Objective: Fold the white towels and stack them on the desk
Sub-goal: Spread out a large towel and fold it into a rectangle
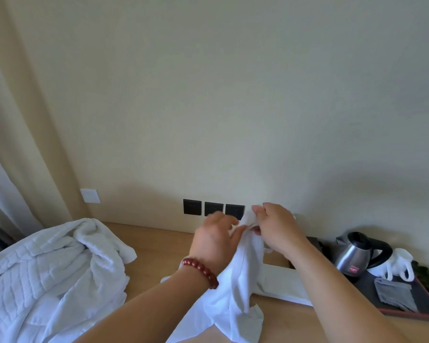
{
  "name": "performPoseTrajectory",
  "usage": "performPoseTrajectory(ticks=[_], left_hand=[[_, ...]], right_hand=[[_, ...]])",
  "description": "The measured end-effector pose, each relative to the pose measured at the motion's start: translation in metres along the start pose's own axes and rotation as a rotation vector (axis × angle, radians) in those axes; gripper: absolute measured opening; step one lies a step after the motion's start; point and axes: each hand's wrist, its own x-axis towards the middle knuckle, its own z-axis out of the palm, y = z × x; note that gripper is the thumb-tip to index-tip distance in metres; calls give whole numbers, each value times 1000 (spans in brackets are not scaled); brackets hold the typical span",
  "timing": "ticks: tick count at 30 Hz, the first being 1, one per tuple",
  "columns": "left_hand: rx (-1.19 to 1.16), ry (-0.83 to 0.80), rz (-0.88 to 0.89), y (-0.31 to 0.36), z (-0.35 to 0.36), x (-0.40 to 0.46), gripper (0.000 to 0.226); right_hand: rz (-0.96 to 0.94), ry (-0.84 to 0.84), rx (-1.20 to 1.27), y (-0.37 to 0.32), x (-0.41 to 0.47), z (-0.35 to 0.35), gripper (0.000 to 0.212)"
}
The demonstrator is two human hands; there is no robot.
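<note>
Towel, thin and white, hangs bunched from both hands above the wooden desk, its lower end trailing down toward the desk's near edge. The right hand pinches the towel's top edge, fingers curled round a fold of cloth. The left hand, just beside it and touching the same top edge, has its fingers bent onto the fabric; motion blur there leaves it unclear whether they actually clamp it. A bracelet of dark red beads sits on the left wrist.

Behind the hanging towel, a folded white towel lies flat on the desk. Left of the held towel, well apart, a heap of thicker quilted white towels lies crumpled over the desk's left end. Right of the held towel, a dark tray holds a steel kettle with a black handle, white cups and a folded grey cloth. Beyond the hands, three black wall sockets sit in a row just above the desk, with a white switch plate farther left, near beige curtains.
</note>
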Motion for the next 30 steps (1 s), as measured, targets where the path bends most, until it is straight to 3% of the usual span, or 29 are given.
performPoseTrajectory(ticks=[3,5,9,13,15,17,18,20,23,26,30], left_hand=[[-57,-86,-363,-12,-14,19,27],[-66,-157,-477,-19,-21,26,36],[-79,-269,-484,-25,-24,27,46],[-146,-304,-467,-22,-28,28,46],[-206,-413,-465,-20,-28,28,51],[-275,-542,-446,-17,-25,26,54],[-312,-588,-429,-15,-24,25,53],[-447,-636,-397,-6,-25,23,51],[-649,-742,-351,8,-30,19,51],[-713,-894,-287,14,-27,10,44],[-809,-826,-394,7,-21,6,25]], right_hand=[[82,14,395,6,9,-5,36],[142,43,594,6,9,-11,39],[193,213,1088,3,6,-22,24],[63,38,1480,-7,-8,-34,22],[-26,-7,1577,-14,-16,-41,30],[-94,-21,1616,-22,-23,-50,14],[-121,-25,1636,-24,-24,-54,22],[-137,-64,1640,-26,-26,-60,35],[-139,-203,1616,-24,-24,-58,27],[-134,-237,1615,-16,-21,-52,34],[-119,-200,1643,-11,-17,-52,31]])
